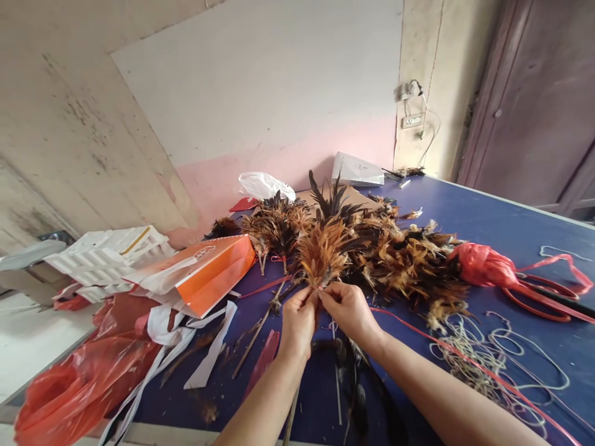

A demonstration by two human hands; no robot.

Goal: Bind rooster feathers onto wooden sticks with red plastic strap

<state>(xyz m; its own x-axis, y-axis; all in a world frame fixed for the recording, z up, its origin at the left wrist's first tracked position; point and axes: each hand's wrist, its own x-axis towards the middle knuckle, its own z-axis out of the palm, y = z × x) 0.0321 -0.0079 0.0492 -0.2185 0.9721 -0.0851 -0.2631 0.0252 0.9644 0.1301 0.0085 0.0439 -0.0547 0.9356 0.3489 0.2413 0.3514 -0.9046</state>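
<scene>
In the head view, brown and black feathers [323, 251] form an upright bunch at the middle of the table. My left hand [298, 322] pinches the base of this bunch between thumb and fingers. Beside it, my right hand [351, 313] is closed at the same spot, its fingertips against the bunch's base. A thin pink plastic ribbon [432, 337] runs from near my right hand to the lower right; whether my fingers hold its end is hidden. More feather bunches [404, 257] lie behind and to the right, and another tied bunch [281, 226] lies to the left.
On the blue table [502, 217] sit a red ribbon ball [483, 265], tangled pale string [483, 359] and an orange-and-white paper bag [216, 275]. A red plastic bag [93, 371] hangs over the left edge. White plastic crates [111, 248] stand beyond. A wall rises behind.
</scene>
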